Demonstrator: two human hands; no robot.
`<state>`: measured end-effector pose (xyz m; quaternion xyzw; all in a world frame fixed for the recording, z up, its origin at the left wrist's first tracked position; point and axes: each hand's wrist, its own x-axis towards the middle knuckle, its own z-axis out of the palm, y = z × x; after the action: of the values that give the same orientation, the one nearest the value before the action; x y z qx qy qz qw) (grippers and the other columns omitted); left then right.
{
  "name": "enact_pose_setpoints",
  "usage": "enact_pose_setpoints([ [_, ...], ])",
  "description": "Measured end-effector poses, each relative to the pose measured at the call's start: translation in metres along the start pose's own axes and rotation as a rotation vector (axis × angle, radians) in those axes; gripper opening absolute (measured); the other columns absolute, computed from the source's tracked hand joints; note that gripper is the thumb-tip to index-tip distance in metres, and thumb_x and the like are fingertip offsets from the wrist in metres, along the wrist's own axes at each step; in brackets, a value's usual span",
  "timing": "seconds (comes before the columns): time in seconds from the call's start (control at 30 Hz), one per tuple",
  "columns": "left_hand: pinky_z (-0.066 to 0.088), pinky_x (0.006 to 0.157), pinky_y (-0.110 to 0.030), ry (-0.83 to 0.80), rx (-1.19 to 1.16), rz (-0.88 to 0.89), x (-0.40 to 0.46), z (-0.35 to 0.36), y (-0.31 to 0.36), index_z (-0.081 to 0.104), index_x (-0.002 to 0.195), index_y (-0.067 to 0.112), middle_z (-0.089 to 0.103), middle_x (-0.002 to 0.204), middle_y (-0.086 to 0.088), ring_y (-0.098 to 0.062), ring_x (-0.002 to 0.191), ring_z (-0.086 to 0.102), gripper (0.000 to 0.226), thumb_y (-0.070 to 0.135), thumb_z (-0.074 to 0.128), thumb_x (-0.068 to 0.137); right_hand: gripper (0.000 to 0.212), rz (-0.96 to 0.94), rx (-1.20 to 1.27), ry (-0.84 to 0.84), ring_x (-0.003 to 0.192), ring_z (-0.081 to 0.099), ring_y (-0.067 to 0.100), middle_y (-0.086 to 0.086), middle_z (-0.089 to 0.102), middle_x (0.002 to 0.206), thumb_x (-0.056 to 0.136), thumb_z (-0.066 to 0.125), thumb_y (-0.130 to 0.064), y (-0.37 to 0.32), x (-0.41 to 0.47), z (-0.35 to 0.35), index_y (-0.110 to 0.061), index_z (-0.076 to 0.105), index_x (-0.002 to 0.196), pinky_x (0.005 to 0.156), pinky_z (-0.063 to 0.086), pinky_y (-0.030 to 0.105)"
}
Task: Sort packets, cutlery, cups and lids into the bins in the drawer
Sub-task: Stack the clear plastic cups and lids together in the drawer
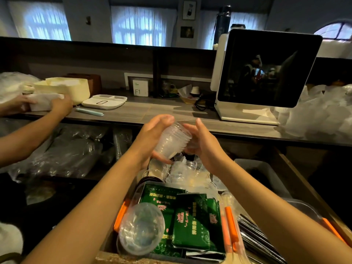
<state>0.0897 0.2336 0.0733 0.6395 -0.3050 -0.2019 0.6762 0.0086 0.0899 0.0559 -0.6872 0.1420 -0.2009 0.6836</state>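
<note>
Both hands meet above the open drawer [312, 189], holding a nested stack of clear plastic cups [172, 141] tilted on its side, just in front of the bench's near edge. The left hand [152, 138] wraps its curled fingers over the top and its thumb under the stack; the right hand [202, 141] cups the stack's wider end with fingers loosely bent against it. Below, in the drawer, a clear bin [137, 195] holds green packets [192, 225], with a clear round lid [142, 227] lying at its near left corner. Loose clear cups and lids [182, 170] crowd the bin behind it. Dark wrapped cutlery [255, 235] fills the bin to the right, beside orange clips [231, 223]. On the bench [171, 109] stands a dark screen [266, 69] toward the right end; at the left end another person's hands [61, 105] hold white paper [42, 101].
</note>
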Motion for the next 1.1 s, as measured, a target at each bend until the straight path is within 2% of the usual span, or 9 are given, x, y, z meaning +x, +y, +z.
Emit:
enact_pose_setpoints([
  [0.1, 0.059, 0.073, -0.056, 0.068, -0.001, 0.049, 0.004, -0.017, -0.016, 0.061, 0.114, 0.034, 0.066, 0.114, 0.000, -0.026, 0.100, 0.070, 0.044, 0.058, 0.065, 0.077, 0.035, 0.066, -0.253, 0.197, 0.104, 0.062, 0.020, 0.007, 0.064, 0.123, 0.101, 0.044, -0.039, 0.032, 0.019, -0.007, -0.018, 0.060, 0.123, 0.087, 0.050, 0.034],
  [0.2, 0.059, 0.055, -0.041, 0.117, -0.029, 0.059, 0.007, -0.027, -0.032, 0.062, 0.110, 0.039, 0.064, 0.114, 0.001, -0.014, 0.087, 0.072, 0.050, 0.065, 0.064, 0.067, 0.045, 0.139, -0.645, 0.081, 0.102, 0.060, 0.016, 0.006, 0.060, 0.130, 0.093, 0.064, -0.031, 0.069, 0.022, -0.010, -0.015, 0.055, 0.133, 0.076, 0.047, 0.021],
  [0.4, 0.056, 0.059, -0.027, 0.098, 0.049, 0.092, 0.005, -0.030, -0.050, 0.058, 0.120, 0.036, 0.065, 0.114, 0.002, -0.013, 0.089, 0.070, 0.052, 0.060, 0.065, 0.074, 0.040, 0.105, -1.030, 0.038, 0.091, 0.066, 0.022, 0.007, 0.070, 0.110, 0.090, 0.068, -0.028, 0.100, 0.026, -0.010, -0.014, 0.061, 0.127, 0.083, 0.053, 0.035],
  [0.5, 0.062, 0.062, -0.043, 0.060, 0.079, 0.050, 0.001, -0.028, -0.059, 0.055, 0.129, 0.038, 0.062, 0.120, 0.004, -0.016, 0.092, 0.071, 0.055, 0.059, 0.068, 0.080, 0.030, 0.045, -0.963, 0.193, 0.072, 0.065, 0.016, 0.006, 0.073, 0.098, 0.091, 0.063, -0.017, 0.098, 0.023, -0.018, -0.012, 0.066, 0.121, 0.077, 0.058, 0.035],
  [0.57, 0.059, 0.085, -0.054, 0.054, 0.139, 0.091, 0.001, -0.026, -0.061, 0.056, 0.128, 0.048, 0.058, 0.129, 0.010, -0.020, 0.112, 0.064, 0.058, 0.066, 0.066, 0.073, 0.027, -0.043, -0.876, 0.319, 0.080, 0.068, 0.016, 0.005, 0.072, 0.107, 0.092, 0.063, -0.016, 0.086, 0.020, -0.025, -0.012, 0.068, 0.118, 0.079, 0.059, 0.034],
  [0.67, 0.049, 0.100, -0.058, 0.014, 0.187, 0.145, 0.001, -0.023, -0.061, 0.056, 0.118, 0.058, 0.056, 0.129, 0.016, -0.019, 0.124, 0.054, 0.056, 0.070, 0.063, 0.064, 0.011, -0.113, -0.450, 0.453, 0.072, 0.070, 0.022, 0.007, 0.069, 0.091, 0.094, 0.060, -0.014, 0.052, 0.012, -0.034, -0.014, 0.070, 0.098, 0.057, 0.060, 0.032],
  [0.77, 0.049, 0.100, -0.059, -0.021, 0.236, 0.156, 0.000, -0.021, -0.065, 0.055, 0.119, 0.059, 0.053, 0.131, 0.013, -0.019, 0.125, 0.052, 0.058, 0.070, 0.066, 0.063, 0.011, -0.109, -0.031, 0.417, 0.079, 0.068, 0.021, 0.013, 0.068, 0.100, 0.094, 0.060, -0.012, 0.020, -0.002, -0.038, -0.014, 0.070, 0.096, 0.058, 0.058, 0.030],
  [0.87, 0.048, 0.103, -0.054, -0.088, 0.344, 0.196, -0.003, -0.018, -0.067, 0.049, 0.122, 0.063, 0.052, 0.135, 0.012, -0.017, 0.127, 0.051, 0.060, 0.069, 0.067, 0.066, 0.019, -0.101, 0.155, 0.275, 0.081, 0.068, 0.021, 0.007, 0.066, 0.108, 0.092, 0.060, -0.007, 0.007, -0.016, -0.027, -0.023, 0.069, 0.098, 0.056, 0.055, 0.025],
  [1.1, 0.058, 0.076, -0.025, -0.151, 0.431, 0.257, -0.008, -0.014, -0.065, 0.044, 0.129, 0.060, 0.051, 0.123, 0.023, -0.005, 0.100, 0.062, 0.068, 0.065, 0.069, 0.066, 0.025, -0.124, -0.060, 0.168, 0.074, 0.069, 0.016, 0.000, 0.072, 0.084, 0.091, 0.062, -0.006, 0.022, -0.024, -0.005, -0.029, 0.070, 0.093, 0.063, 0.058, 0.029],
])
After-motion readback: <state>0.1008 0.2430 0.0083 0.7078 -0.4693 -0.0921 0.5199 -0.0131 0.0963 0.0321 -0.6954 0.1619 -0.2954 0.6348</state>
